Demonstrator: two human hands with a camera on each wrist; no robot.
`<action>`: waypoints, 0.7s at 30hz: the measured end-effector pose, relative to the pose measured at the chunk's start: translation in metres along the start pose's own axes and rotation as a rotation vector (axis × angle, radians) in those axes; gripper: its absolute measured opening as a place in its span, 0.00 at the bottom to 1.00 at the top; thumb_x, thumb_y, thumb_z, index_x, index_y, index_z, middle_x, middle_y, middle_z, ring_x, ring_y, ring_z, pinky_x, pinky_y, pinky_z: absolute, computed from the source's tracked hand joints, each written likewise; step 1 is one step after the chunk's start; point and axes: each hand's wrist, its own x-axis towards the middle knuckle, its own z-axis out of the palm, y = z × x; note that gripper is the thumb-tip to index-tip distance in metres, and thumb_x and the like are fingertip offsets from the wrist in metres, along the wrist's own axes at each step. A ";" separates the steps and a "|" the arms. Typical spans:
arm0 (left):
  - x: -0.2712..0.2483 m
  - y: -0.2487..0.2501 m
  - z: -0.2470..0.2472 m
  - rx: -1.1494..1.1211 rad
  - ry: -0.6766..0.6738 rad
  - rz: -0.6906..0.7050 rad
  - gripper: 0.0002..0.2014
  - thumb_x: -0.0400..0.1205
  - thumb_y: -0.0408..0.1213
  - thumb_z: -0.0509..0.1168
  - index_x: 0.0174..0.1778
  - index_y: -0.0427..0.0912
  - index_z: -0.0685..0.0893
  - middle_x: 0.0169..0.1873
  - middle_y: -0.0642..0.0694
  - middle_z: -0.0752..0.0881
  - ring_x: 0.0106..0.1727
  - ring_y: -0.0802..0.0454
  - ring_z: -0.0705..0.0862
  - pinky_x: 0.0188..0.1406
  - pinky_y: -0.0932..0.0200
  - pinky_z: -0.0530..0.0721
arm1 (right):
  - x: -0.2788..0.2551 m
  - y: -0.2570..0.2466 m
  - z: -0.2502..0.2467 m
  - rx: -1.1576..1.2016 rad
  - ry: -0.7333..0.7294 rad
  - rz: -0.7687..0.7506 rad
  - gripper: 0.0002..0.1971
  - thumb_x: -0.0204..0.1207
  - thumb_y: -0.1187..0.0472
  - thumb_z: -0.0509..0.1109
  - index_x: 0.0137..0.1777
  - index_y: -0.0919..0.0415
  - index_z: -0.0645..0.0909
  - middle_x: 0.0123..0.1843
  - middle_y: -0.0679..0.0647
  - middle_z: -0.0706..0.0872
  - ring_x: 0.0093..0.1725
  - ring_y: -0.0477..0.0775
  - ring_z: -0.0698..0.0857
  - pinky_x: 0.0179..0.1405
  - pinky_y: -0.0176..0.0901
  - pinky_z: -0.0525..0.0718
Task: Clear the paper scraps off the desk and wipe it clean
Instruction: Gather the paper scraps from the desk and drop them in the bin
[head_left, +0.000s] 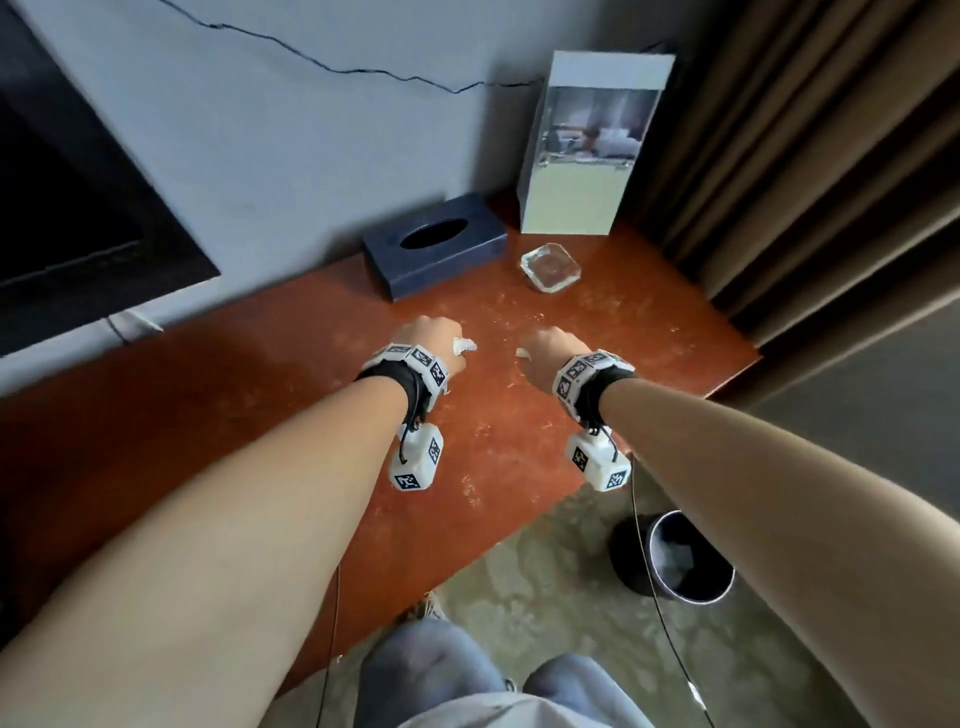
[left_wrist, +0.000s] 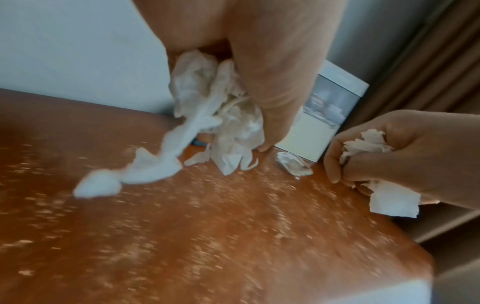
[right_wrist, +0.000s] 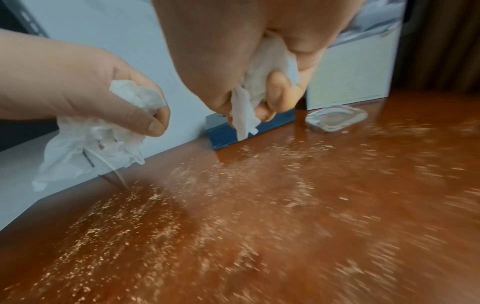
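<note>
Both hands hover side by side just above the reddish-brown desk (head_left: 260, 374), each full of white paper. My left hand (head_left: 434, 340) grips a crumpled wad of paper scraps (left_wrist: 215, 98) with a twisted tail hanging toward the desk; the same wad (right_wrist: 91, 139) shows in the right wrist view. My right hand (head_left: 550, 353) clutches torn paper scraps (right_wrist: 262, 82), which also stick out of the fist (left_wrist: 363, 144) in the left wrist view. Pale crumbs and specks (right_wrist: 124, 216) are scattered over the desktop.
A dark blue tissue box (head_left: 434, 252) sits against the wall, a clear glass ashtray (head_left: 550, 267) to its right, and a white upright card (head_left: 592, 145) in the corner. A black waste bin (head_left: 685, 558) with paper inside stands on the floor right of the desk. Brown curtains (head_left: 805, 156) hang at right.
</note>
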 end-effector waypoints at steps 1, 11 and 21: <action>-0.001 0.028 0.004 0.021 -0.013 0.022 0.09 0.79 0.45 0.67 0.52 0.48 0.86 0.46 0.43 0.87 0.44 0.41 0.85 0.39 0.56 0.82 | -0.014 0.024 0.001 0.013 0.000 0.026 0.11 0.82 0.57 0.62 0.57 0.60 0.82 0.53 0.58 0.87 0.44 0.58 0.85 0.37 0.42 0.79; -0.032 0.282 0.077 0.120 -0.129 0.225 0.06 0.79 0.44 0.67 0.45 0.47 0.83 0.41 0.44 0.86 0.40 0.42 0.86 0.34 0.57 0.81 | -0.158 0.242 0.047 0.234 0.025 0.222 0.09 0.80 0.61 0.59 0.51 0.61 0.80 0.52 0.60 0.87 0.48 0.63 0.87 0.45 0.47 0.85; -0.008 0.450 0.198 0.105 -0.362 0.369 0.13 0.72 0.50 0.70 0.46 0.49 0.77 0.46 0.44 0.85 0.41 0.42 0.82 0.36 0.57 0.77 | -0.218 0.391 0.152 0.492 -0.098 0.589 0.10 0.80 0.58 0.59 0.54 0.60 0.79 0.58 0.61 0.85 0.57 0.66 0.84 0.51 0.48 0.81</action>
